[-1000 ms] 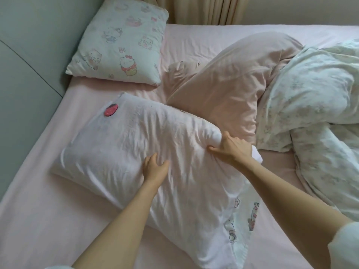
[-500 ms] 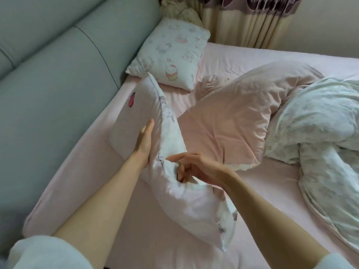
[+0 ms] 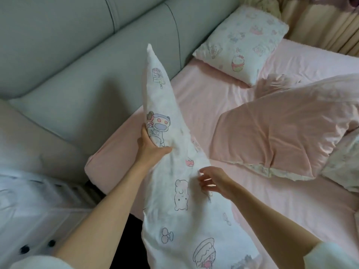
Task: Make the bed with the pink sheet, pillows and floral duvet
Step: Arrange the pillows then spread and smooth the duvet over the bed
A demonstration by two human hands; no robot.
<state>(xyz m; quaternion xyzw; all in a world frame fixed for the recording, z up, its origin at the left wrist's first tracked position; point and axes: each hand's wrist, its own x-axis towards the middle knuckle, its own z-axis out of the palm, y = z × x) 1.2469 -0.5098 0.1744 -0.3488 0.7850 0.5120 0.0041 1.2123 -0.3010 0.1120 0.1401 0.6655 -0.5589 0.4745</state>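
Left hand (image 3: 150, 145) grips the lifted pillow (image 3: 174, 171), right hand (image 3: 213, 182) loose beside it, duvet (image 3: 272, 129) bunched nearby

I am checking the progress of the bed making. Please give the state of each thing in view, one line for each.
White cartoon pillow: lifted on edge, off the sheet.
Left hand: grips the pillow's side.
Right hand: open, fingertips at the pillow.
Second pillow: lying flat by the headboard.
Pink sheet: spread, slightly wrinkled.
Duvet: crumpled, pink underside up.

Left hand (image 3: 149, 146) grips — right hand (image 3: 213, 183) (fingers loose) open
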